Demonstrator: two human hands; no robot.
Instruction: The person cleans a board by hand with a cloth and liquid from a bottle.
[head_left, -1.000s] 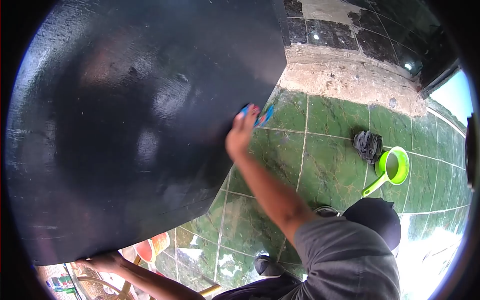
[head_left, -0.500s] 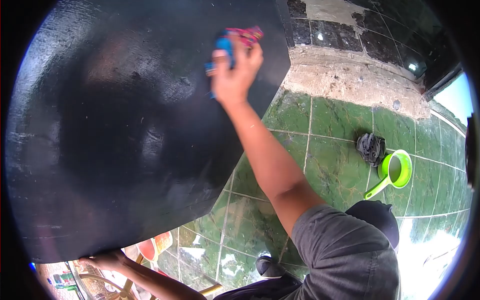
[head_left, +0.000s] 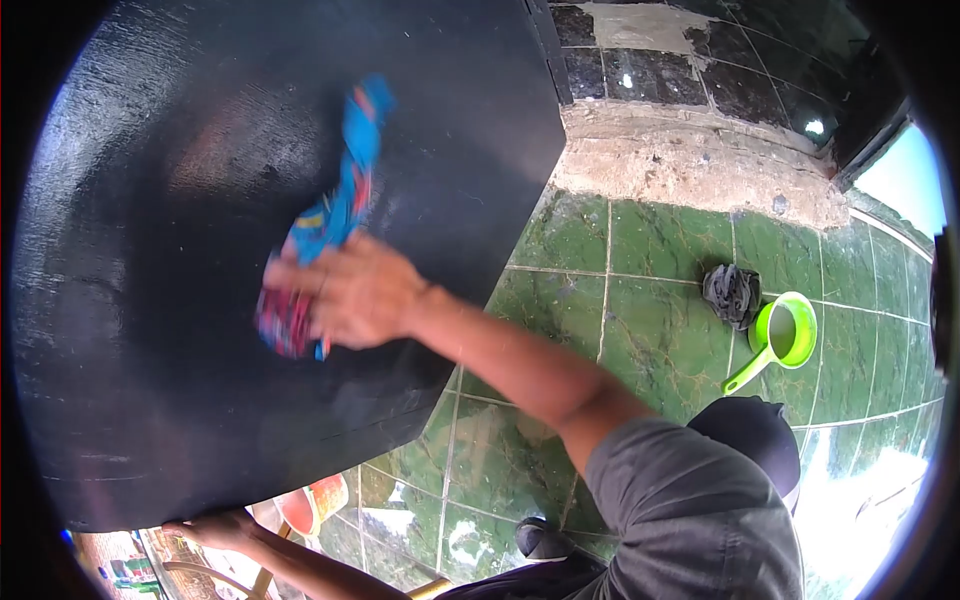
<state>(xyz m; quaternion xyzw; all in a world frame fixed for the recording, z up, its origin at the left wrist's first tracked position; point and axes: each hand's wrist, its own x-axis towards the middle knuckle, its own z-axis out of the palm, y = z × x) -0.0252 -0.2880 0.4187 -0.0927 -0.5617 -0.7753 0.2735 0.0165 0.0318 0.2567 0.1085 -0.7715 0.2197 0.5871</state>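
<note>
My right hand, slightly blurred, presses a bunched cloth against a large black panel. Its fingers are closed over the cloth, which is blue with red and yellow patterning, and a loose blue end trails up across the glossy surface. At the panel's lower edge, my left hand grips the rim at the lower left; part of its fingers is hidden by the panel.
On the green tiled floor are a bright green dipper and a crumpled dark cloth or bag. A reddish-orange container stands below the panel. A rough concrete ledge runs along the dark tiled wall.
My right hand has swept the cloth down and left across the panel, and the cloth's blue end now trails out above it. My left hand stays at the lower edge.
</note>
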